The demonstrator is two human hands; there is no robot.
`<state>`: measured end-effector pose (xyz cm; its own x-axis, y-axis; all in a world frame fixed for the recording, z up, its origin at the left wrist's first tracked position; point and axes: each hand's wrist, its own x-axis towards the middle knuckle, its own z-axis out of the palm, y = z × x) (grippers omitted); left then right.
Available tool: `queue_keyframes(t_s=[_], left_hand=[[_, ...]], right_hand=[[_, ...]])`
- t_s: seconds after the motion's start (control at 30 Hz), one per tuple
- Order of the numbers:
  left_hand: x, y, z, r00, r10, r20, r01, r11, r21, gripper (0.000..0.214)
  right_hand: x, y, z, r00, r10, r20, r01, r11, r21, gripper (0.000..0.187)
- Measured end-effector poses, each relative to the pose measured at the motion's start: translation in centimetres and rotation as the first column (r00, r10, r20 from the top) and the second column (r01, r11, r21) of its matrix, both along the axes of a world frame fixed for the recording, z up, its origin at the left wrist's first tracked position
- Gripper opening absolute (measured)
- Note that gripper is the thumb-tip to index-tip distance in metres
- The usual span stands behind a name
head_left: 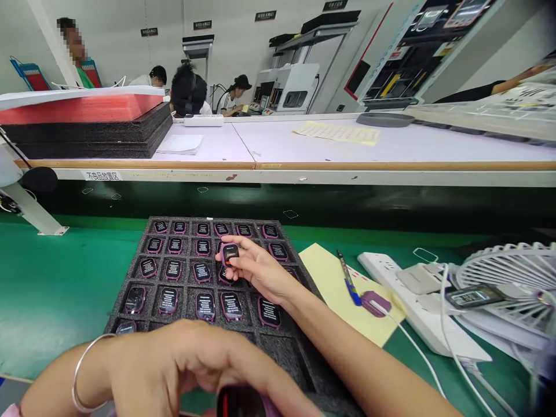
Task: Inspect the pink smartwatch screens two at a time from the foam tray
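A dark foam tray (pixel 130 263) lies on the green mat, its pockets filled with several purple-cased smartwatch bodies. My right hand (pixel 260 272) reaches over the tray's middle and pinches one purple watch body (pixel 229 253) between thumb and fingers, held just above the pockets. My left hand (pixel 186 365), with a silver bangle on the wrist, is curled at the near edge of the tray around another dark watch body (pixel 241 401), only partly visible at the bottom of the picture.
Right of the tray lie a yellow sheet (pixel 330 284), a blue pen (pixel 348 279), a white power strip (pixel 412 307) with a purple plug and cables, and a white fan (pixel 512 272). A white shelf (pixel 347 147) holds stacked foam (pixel 87 124). Several people sit behind.
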<state>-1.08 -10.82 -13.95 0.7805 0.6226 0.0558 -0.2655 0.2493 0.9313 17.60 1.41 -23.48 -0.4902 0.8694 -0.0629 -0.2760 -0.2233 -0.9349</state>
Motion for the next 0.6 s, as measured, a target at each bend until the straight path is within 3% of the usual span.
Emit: queue_keyframes(t_s=[0.07, 0.1, 0.17, 0.23, 0.3, 0.4, 0.6], left_hand=[[0.0, 1.5, -0.6, 0.995, 0.089, 0.046, -0.092, 0.994, 0.060, 0.054], [0.0, 2.5, -0.9, 0.977, 0.206, 0.048, -0.209, 0.974, 0.087, 0.055], [0.2, 4.7, -1.7, 0.867, 0.498, -0.007, -0.493, 0.860, 0.129, 0.051], [0.3, 6.8, -2.7, 0.754, 0.652, -0.077, -0.640, 0.756, 0.137, 0.050], [0.2, 8.4, -3.7, 0.694, 0.706, -0.142, -0.693, 0.708, 0.135, 0.053], [0.0, 9.5, -4.8, 0.657, 0.733, -0.174, -0.724, 0.678, 0.127, 0.056], [-0.1, 9.3, -5.3, 0.701, 0.703, -0.116, -0.703, 0.709, 0.052, 0.057]], right_hand=[[0.0, 0.0, -0.1, 1.000, -0.006, 0.003, 0.006, 1.000, 0.000, 0.047], [0.0, 0.0, -0.1, 1.000, -0.011, 0.000, 0.011, 1.000, 0.001, 0.047], [-0.1, 0.0, -0.1, 1.000, -0.017, -0.010, 0.017, 1.000, 0.002, 0.046], [-0.1, 0.1, -0.1, 1.000, -0.019, -0.012, 0.019, 1.000, -0.002, 0.046], [-0.2, 0.1, -0.1, 1.000, -0.016, -0.002, 0.016, 1.000, -0.008, 0.046], [-0.2, 0.1, 0.1, 1.000, -0.017, 0.007, 0.017, 1.000, -0.016, 0.046], [-0.1, 0.0, 0.3, 1.000, -0.021, 0.007, 0.021, 0.999, -0.026, 0.046]])
